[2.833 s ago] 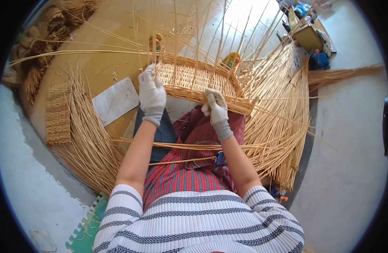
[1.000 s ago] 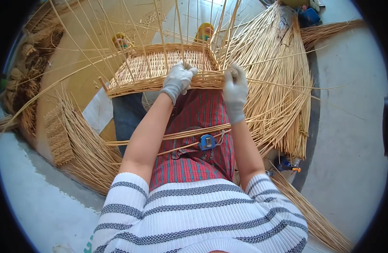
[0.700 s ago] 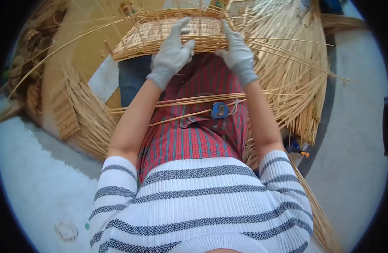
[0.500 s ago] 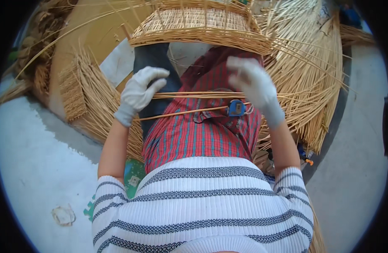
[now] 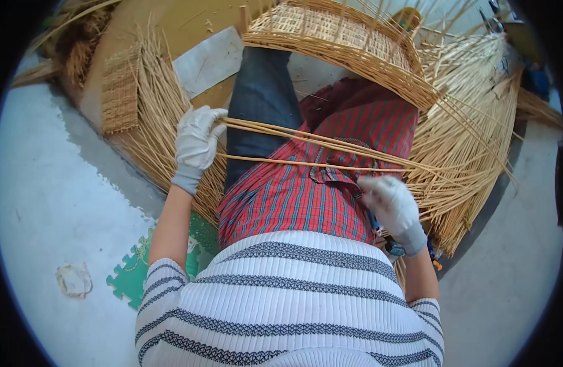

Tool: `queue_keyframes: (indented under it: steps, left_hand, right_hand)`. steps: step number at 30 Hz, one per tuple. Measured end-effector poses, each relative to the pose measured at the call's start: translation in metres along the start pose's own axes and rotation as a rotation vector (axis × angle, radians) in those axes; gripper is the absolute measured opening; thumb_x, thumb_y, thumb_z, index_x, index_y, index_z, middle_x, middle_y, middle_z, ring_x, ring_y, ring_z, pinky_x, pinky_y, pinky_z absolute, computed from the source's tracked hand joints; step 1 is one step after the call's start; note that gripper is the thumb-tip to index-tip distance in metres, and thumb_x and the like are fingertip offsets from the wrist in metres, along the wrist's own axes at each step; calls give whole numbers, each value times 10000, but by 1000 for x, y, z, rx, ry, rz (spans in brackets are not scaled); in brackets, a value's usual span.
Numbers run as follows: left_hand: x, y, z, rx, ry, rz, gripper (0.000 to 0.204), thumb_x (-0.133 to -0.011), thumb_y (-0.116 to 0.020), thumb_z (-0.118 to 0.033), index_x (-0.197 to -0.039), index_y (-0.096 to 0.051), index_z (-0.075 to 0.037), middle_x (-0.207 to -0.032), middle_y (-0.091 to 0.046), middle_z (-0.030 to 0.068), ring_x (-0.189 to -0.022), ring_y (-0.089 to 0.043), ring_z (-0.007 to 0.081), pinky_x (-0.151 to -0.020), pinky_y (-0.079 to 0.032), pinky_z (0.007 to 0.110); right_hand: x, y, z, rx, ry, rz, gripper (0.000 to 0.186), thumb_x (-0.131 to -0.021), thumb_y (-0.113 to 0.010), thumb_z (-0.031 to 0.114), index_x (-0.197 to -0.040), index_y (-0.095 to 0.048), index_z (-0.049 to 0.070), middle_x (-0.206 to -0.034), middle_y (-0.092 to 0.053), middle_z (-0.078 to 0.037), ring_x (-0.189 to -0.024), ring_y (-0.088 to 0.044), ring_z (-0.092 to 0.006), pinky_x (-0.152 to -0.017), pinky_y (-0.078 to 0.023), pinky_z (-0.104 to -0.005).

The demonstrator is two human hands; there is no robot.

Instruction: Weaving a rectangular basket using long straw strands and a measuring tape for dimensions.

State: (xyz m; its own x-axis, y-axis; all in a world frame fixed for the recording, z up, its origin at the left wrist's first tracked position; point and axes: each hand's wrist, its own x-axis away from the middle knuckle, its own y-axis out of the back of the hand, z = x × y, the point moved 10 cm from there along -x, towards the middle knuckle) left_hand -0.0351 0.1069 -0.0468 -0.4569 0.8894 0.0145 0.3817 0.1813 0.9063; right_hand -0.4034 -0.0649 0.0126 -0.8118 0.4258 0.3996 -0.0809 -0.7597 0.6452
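Observation:
My left hand (image 5: 197, 144), in a white glove, is closed around several thin peeled wicker rods (image 5: 306, 133). They run across my lap toward the right; one lower rod lies apart from the rest. My right hand (image 5: 393, 205), also gloved, is beside my right hip, below the rods. Its fingers are curled and slightly blurred, and whatever is in them is hidden. A bit of blue (image 5: 374, 222) shows against the hand's near edge; I cannot tell if it is the tape measure. Over my knees rests a partly woven wicker basket (image 5: 336, 33) with upright stakes.
A large sheaf of loose rods (image 5: 462, 159) spreads at the right. More rods (image 5: 156, 104) lie at the left beside a woven panel (image 5: 120, 92). A green foam mat (image 5: 134, 269) and a crumpled white scrap (image 5: 74, 280) lie on the floor at the lower left.
My right hand has come down from above the rods to my hip. The blue tape measure no longer shows on my lap. The rods now slope down to the right, and the view has turned.

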Motion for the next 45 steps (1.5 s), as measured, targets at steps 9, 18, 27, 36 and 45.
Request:
queue_keyframes:
  steps: [9, 18, 27, 36, 45]
  left_hand:
    - [13, 8, -22, 7, -290, -112, 319, -854, -798, -101, -1164, -748, -156, -1082, -731, 37, -1075, -689, 306, -1064, -518, 458]
    - [8, 62, -101, 140, -567, -262, 245, -863, -687, -67, -1100, -740, -93, -1081, -687, 78, -1071, -694, 338, -1023, -572, 510]
    - [-76, 76, -33, 583, -166, -364, 313, -929, -591, 157, -1123, -772, -9, -1088, -714, 86, -1036, -689, 223, -1026, -524, 355]
    - [-66, 143, -90, 131, -385, -320, 397, -743, -761, 7, -1110, -844, -117, -893, -594, 32, -933, -599, 222, -982, -571, 408]
    - [-51, 176, -49, 543, -210, -688, 307, -899, -699, 26, -1179, -811, -33, -975, -589, 38, -1014, -632, 215, -1009, -576, 408]
  right_hand:
    - [-79, -3, 9, 294, 149, -278, 300, -918, -786, 165, -1217, -787, 185, -1075, -767, -74, -1034, -721, -302, -858, -588, -435]
    - [-116, 11, 1, 504, 75, -41, 284, -927, -760, 177, -1205, -807, 209, -1056, -774, -37, -1023, -730, -272, -848, -595, -422]
    - [-131, -10, 128, 217, 420, -338, 711, -845, -861, 215, -1501, -597, 132, -1526, -564, -168, -1432, -507, -370, -1200, -398, -532]
    - [-162, -26, 99, 128, 371, -510, 675, -870, -820, 184, -1508, -603, 186, -1530, -583, -125, -1422, -552, -355, -1197, -443, -491]
    - [-209, -60, 35, 162, -166, -9, 655, -897, -835, 297, -1489, -592, 156, -1317, -692, -162, -1181, -673, -367, -959, -552, -483]
